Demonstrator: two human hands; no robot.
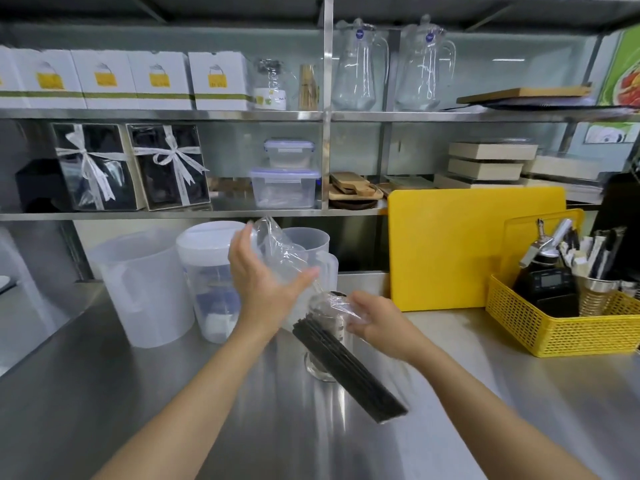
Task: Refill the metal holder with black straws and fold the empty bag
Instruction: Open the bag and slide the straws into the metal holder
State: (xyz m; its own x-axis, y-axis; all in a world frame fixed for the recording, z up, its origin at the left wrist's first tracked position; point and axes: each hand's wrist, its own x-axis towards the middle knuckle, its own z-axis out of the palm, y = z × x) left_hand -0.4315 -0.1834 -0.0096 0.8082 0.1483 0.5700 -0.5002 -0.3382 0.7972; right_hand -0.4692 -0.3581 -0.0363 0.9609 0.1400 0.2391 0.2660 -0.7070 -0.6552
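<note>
Nearest to me, a bundle of black straws [349, 367] leans out of the metal holder [320, 365], its free ends pointing toward me and to the right, low over the steel desk [138, 393]. The holder stands upright on the desk between my two forearms, mostly hidden behind the straws and plastic.

My right hand [379, 320] sits just right of the holder's top, its grip closed on the lower end of the clear plastic bag [284, 254] where it wraps the straw tops. My left hand [258, 275] is higher and to the left, palm facing right, fingers loosely curled against the upper part of the bag, which stands crumpled above it (bag looks mostly empty up there, motion blur makes it hard to say more).

Behind the hands: two translucent plastic jugs [145, 285] and a lidded container [211, 271] on the left. To the right, a yellow cutting board [450, 251] leans upright, and a yellow mesh basket [568, 323] holds utensils. Farthest back, shelves carry white boxes [159, 79], ribboned gift boxes [131, 166] and glass pitchers [356, 64].
</note>
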